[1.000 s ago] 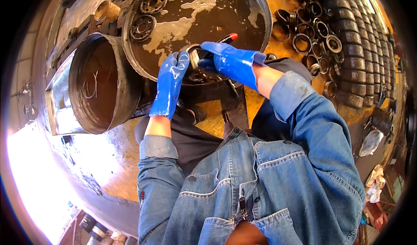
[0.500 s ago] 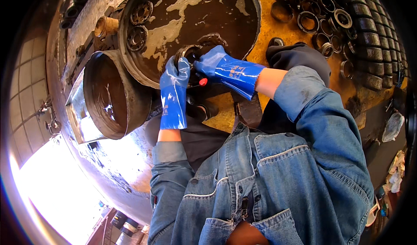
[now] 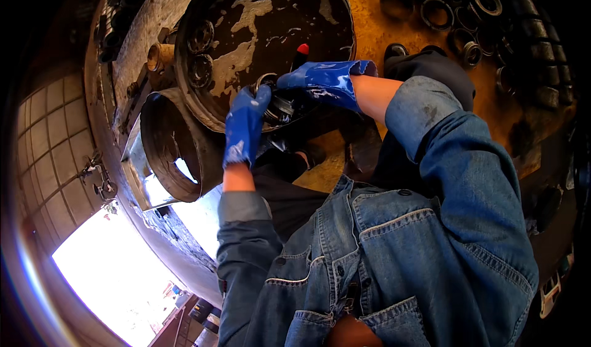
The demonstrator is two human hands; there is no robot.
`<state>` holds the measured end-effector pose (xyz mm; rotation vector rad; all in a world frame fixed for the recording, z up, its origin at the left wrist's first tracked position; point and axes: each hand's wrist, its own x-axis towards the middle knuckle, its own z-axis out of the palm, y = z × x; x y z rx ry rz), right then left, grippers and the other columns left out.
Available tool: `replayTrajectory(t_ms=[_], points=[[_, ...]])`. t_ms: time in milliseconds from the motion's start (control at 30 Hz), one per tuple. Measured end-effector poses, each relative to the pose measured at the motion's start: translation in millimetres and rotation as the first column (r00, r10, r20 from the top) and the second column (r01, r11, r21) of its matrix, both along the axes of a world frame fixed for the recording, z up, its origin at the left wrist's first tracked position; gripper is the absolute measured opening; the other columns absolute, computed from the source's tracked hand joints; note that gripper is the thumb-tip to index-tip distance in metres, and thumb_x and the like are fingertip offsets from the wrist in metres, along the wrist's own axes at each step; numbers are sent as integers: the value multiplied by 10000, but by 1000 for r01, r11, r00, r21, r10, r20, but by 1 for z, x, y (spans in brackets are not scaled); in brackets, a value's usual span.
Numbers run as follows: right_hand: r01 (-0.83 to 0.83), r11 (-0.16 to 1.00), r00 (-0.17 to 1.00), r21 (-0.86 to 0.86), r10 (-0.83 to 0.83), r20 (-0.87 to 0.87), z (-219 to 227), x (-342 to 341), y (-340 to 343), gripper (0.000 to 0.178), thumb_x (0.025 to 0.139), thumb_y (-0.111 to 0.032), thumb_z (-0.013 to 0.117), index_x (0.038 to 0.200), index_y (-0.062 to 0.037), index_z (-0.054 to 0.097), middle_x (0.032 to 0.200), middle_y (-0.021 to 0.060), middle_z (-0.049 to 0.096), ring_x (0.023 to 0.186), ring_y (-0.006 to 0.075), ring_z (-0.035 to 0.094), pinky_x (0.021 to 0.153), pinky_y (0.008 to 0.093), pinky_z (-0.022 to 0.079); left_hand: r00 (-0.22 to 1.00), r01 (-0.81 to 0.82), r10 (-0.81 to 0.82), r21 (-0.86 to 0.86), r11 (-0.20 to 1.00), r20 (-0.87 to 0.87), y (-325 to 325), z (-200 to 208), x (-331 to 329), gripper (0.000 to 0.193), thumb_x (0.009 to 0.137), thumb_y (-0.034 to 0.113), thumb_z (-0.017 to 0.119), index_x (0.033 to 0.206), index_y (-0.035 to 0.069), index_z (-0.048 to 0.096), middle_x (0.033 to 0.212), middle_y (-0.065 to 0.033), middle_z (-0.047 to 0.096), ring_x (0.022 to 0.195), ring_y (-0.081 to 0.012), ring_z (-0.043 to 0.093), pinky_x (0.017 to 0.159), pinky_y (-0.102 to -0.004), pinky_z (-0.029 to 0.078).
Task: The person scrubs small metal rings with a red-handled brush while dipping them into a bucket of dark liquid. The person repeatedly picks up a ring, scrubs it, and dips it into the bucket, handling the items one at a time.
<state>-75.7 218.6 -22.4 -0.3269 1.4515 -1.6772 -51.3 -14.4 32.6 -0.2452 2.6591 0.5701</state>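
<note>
Over the near edge of a large round pan [image 3: 351,24] of dark liquid, both my hands wear blue rubber gloves. My left hand [image 3: 246,116] grips a dark, shiny metal ring part [image 3: 280,109] at its left side. Closed around a dark-handled tool [image 3: 300,55] with a red end, my right hand [image 3: 311,79] is at the ring's right side. The tool's red end points up and away from me; its working end is hidden by the glove and the ring. Two round, slotted metal parts [image 3: 200,37] sit inside the pan's left wall.
A rusty open drum [image 3: 188,135] stands close to the pan's left side, with a rusty flanged cup [image 3: 161,56] beyond it. Several metal rings [image 3: 437,13] lie on the brown floor at right, beside stacked dark ribbed parts [image 3: 542,58]. My shoe [image 3: 396,51] is right of the pan.
The tool's red end has swung from pointing toward me to pointing away over the pan. My right hand has turned with it, and more of the ring part shows.
</note>
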Motion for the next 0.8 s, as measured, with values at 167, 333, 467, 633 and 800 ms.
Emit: replayTrajectory(t_ms=[167,333,467,633,800], points=[[23,915,972,403,74,-223,16,3,-9,376,888,-382,658,1112,-101,768,1016,176,754,932,327,708,830,423,516,909,16,-56,99,995,412,-27,3,-62,729,963,558,601,1411,-16,558,1324,-311,635,1248,-459,605,1006,-468,518],[33,810,824,585,310,-475,-3,1,-37,359,897,-413,655,1094,-129,751,1014,170,753,941,353,723,818,446,566,971,18,-42,103,994,235,-24,-29,-48,728,957,537,625,1404,-32,558,1356,-289,629,1276,-465,585,1034,-447,504],[-25,833,865,553,296,-406,-2,1,-30,413,909,-477,656,1104,-127,759,999,165,754,932,325,724,847,425,546,987,-74,70,-27,997,-144,31,-7,18,705,943,547,624,1385,0,578,1290,-301,658,1213,-456,630,1009,-455,521],[-15,940,946,342,124,-299,-1,-3,-9,486,928,-551,646,1119,-119,758,1029,156,747,922,310,704,826,403,520,954,-282,226,-329,901,-198,43,-30,43,711,968,571,559,1425,27,536,1160,-294,712,1096,-471,684,951,-502,548],[-35,969,726,246,194,-660,-7,-1,4,333,1005,-403,565,1170,-188,758,1110,131,738,1009,280,691,867,392,496,943,183,-207,-115,976,-259,16,-2,25,677,966,565,586,1358,13,570,1190,-333,672,1114,-464,654,968,-492,526]])
